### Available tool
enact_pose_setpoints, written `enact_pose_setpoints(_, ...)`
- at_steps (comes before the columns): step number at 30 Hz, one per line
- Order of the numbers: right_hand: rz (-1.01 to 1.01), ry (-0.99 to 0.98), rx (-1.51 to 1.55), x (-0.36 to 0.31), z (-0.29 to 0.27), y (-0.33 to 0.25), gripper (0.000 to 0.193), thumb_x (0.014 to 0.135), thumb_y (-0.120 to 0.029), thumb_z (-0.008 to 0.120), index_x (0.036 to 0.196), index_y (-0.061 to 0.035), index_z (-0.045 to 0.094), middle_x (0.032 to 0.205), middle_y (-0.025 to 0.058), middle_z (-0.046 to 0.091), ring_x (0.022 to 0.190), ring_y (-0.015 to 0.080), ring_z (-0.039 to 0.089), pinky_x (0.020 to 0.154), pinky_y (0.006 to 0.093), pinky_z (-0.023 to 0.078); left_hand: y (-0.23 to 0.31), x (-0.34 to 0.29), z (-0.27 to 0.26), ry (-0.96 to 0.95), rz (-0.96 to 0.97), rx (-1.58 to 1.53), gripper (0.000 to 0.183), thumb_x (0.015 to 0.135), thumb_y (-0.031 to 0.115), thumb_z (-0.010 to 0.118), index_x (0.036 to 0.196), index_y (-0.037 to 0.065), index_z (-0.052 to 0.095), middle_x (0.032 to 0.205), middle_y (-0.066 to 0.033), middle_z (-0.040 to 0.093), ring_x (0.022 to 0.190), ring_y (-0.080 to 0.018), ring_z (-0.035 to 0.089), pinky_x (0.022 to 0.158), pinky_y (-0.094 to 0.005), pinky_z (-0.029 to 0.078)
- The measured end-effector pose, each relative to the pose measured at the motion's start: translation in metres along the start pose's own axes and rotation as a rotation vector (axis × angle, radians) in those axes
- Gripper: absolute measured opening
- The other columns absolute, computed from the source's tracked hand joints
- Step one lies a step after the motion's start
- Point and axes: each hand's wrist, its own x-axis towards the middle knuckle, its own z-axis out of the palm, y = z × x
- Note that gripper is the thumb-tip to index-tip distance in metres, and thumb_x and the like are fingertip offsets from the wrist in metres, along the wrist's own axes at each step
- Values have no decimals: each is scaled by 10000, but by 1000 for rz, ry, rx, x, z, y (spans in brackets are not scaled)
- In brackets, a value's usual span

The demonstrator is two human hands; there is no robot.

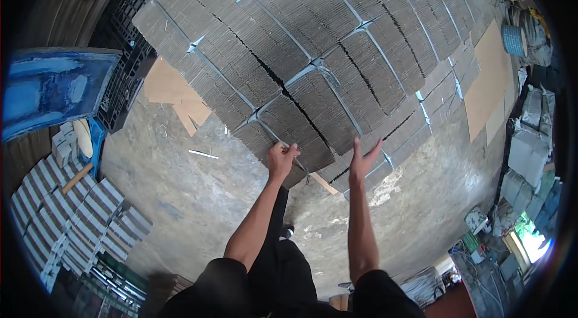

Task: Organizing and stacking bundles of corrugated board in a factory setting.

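A large stack of grey-brown corrugated cardboard bundles (271,35) fills the upper middle, seen with the fluted edges up. Pale blue straps cross it, knotted at several points, one knot (315,64) having frayed ends. At the stack's near corner my left hand (282,159) is closed, its thumb and fingers pinching a strap (299,165) that runs down over the edge. To the right, my right hand (365,160) is open, thumb and fingers spread, beside the near edge of the bundles. It holds nothing.
Flat cardboard sheets (490,77) lie on the concrete floor (180,197) at the right, with more at the left. A blue panel (60,92) and black plastic crates (123,71) stand at the left. Strapped grey-and-white bundles (72,219) sit at the lower left; clutter lines the right side.
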Motion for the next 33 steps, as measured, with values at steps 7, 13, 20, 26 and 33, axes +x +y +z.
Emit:
enact_pose_setpoints(7,613,-234,780,-61,74,68,716,859,-273,706,1417,-80,302,1360,114,446,1256,256,420,1032,417,364,10,14,-35,-307,-10,212,204,839,157,697,790,-8,588,790,-114,687,727,-150,659,653,-283,502)
enact_pose_setpoints(13,627,-227,814,-52,65,36,716,845,-296,727,1377,-26,331,1375,129,431,1278,276,406,1070,425,332,-23,27,-117,296,-146,-78,466,882,363,649,1220,60,549,1104,-95,635,977,-191,593,859,-352,448)
enact_pose_setpoints(20,614,-288,911,-35,66,56,766,909,-439,609,1441,-7,268,1464,135,352,1327,266,356,1093,401,297,-10,53,-87,-168,-187,-711,620,957,488,468,1377,35,404,1357,-105,482,1257,-258,441,1059,-422,329)
enact_pose_setpoints(26,515,-265,747,-33,53,57,762,921,-474,574,1435,16,299,1454,140,374,1327,245,354,1101,354,270,-11,60,-86,-115,-246,-698,546,918,365,596,1324,30,451,1298,-106,525,1207,-256,484,1023,-420,371)
enact_pose_setpoints(33,318,-382,561,-28,26,49,777,912,-440,603,1428,54,299,1435,152,402,1308,243,380,1092,337,277,-15,61,-106,-71,-262,-540,702,837,392,707,1388,124,364,1345,-77,478,1250,-248,432,1019,-501,342)
